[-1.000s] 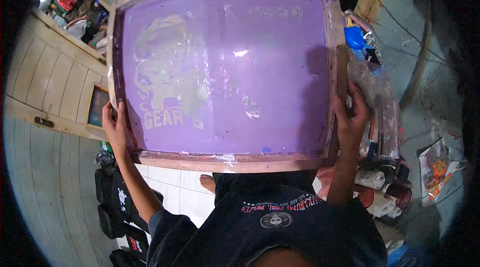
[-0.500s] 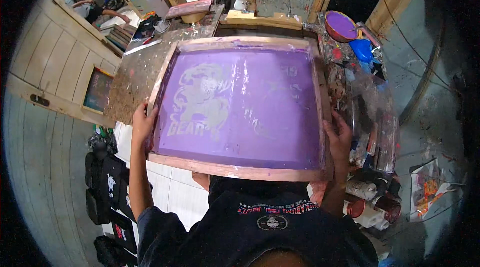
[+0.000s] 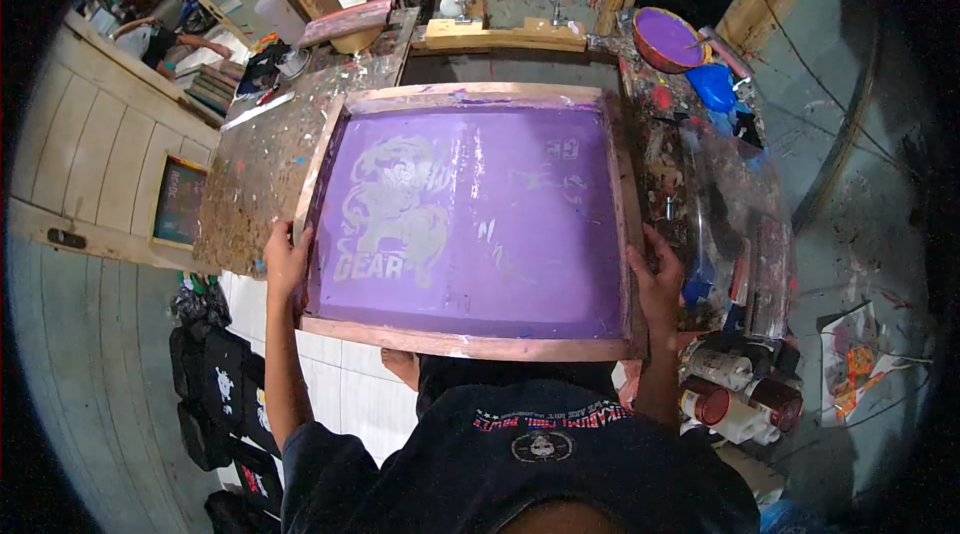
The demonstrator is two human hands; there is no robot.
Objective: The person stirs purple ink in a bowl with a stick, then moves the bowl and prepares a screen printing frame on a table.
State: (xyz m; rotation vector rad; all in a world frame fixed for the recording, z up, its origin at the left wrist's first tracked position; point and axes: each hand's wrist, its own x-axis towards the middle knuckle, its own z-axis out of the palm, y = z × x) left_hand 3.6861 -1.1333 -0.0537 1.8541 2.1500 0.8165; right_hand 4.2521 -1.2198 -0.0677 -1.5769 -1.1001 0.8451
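Between both hands, just ahead of the waist: one wood-framed printing screen [image 3: 540, 264], purple mesh facing up, pale stencil artwork on the left half. Left hand [image 3: 287, 256] clamped on the left rail, right hand [image 3: 656, 274] clamped on the right rail; well apart. Contact with the ink-spattered workbench [image 3: 250, 204]: not determinable from this view.

Likely faults: twisting or dropping, from uneven support at the two side rails; corner damage, from striking the workbench edge; slack or dented mesh, from fingers pressing inward. Keep the far right corner clear of the bowl of purple ink [image 3: 655, 60]; spillage possible if bumped.

Obstruction beyond the far rail: wooden crossbar [image 3: 505, 37]. To the far left, on the workbench: red squeegee [image 3: 350, 21] lying across a yellow bowl [image 3: 356, 41]. To the right: crumpled blue plastic [image 3: 710, 87]. At lower right, near the right forearm: red-lidded jar [image 3: 705, 401] and white bottle [image 3: 735, 422], both exposed to knocking.
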